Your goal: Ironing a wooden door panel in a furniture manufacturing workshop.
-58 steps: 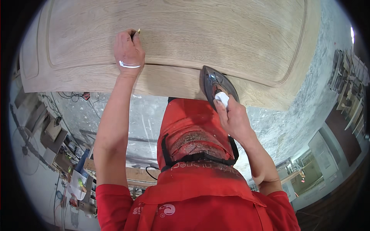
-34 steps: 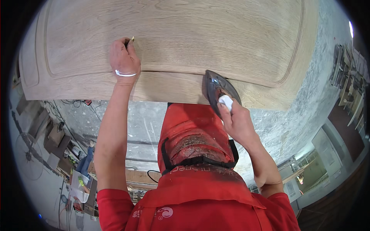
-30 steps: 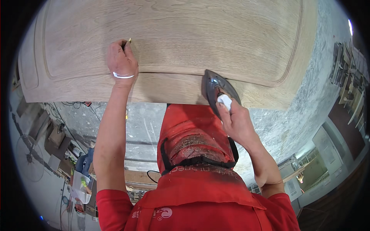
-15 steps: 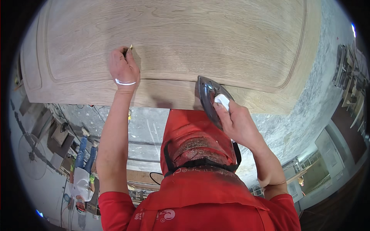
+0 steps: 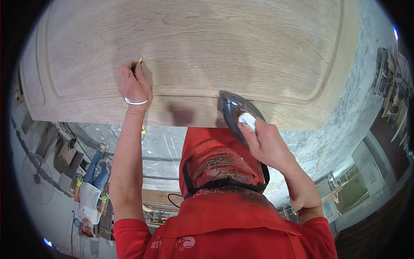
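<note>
A large pale wood-grain door panel (image 5: 185,52) with grooved moulding lies in front of me. My left hand (image 5: 135,86) is closed low over its surface, a pale band around the wrist. A small yellowish tip (image 5: 140,60) pokes out at the fingers; the rest of that thing is hidden in my grip. My right hand (image 5: 267,144) is wrapped round the white handle of a dark, shiny clothes iron (image 5: 233,113). The iron's pointed end is over the panel's near border, beside the groove. I cannot tell whether it touches the wood.
The panel's near edge runs just in front of my red apron (image 5: 220,172). At the lower left, another person (image 5: 90,198) is near stacked boards, and a round fan (image 5: 37,175) stands by them. Several wood strips (image 5: 392,95) lean at the far right.
My left hand has shifted slightly left and lower in the picture. The iron sits slightly lower, still in my right hand. The panel has also shifted slightly in view.
</note>
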Demonstrator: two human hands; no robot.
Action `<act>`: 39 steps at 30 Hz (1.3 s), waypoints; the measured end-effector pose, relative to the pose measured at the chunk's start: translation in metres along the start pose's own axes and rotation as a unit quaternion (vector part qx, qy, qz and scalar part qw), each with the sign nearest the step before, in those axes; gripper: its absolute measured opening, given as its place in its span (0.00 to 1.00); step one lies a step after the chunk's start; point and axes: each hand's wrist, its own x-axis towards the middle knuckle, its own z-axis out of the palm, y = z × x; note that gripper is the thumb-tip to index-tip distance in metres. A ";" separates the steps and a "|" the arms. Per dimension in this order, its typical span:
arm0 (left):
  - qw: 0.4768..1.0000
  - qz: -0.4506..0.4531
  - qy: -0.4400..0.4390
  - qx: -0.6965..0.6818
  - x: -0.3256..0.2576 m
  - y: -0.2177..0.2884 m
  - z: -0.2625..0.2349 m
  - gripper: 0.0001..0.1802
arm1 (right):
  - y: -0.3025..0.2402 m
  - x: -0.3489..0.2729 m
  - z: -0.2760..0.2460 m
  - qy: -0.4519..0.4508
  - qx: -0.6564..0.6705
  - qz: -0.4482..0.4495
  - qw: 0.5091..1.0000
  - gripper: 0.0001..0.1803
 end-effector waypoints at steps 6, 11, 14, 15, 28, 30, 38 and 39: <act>1.000 0.010 0.010 0.013 -0.001 -0.002 -0.002 0.07 | 0.025 -0.031 -0.021 0.042 0.041 0.088 0.994 0.18; 1.000 0.001 0.006 0.000 0.000 0.000 0.003 0.06 | 0.011 -0.019 0.002 0.034 0.018 0.042 0.998 0.21; 1.000 -0.003 0.000 0.005 0.001 -0.001 0.001 0.06 | 0.000 -0.001 0.022 -0.007 -0.012 0.002 1.000 0.19; 1.000 -0.003 0.000 0.006 0.000 -0.002 0.000 0.06 | -0.002 -0.001 0.022 -0.008 -0.012 0.002 1.000 0.19; 1.000 0.010 0.009 0.013 0.003 0.003 -0.002 0.07 | -0.002 -0.019 0.023 0.057 -0.006 -0.044 0.997 0.22; 1.000 -0.006 0.005 0.010 0.003 0.005 -0.003 0.07 | -0.002 -0.019 0.024 0.051 0.002 -0.038 0.998 0.22; 1.000 0.009 0.007 0.001 0.002 -0.002 0.002 0.06 | 0.006 -0.017 0.031 0.059 -0.011 -0.033 0.998 0.21; 1.000 0.010 0.005 0.005 0.002 0.000 0.001 0.07 | 0.007 -0.018 0.030 0.054 -0.009 -0.022 0.998 0.21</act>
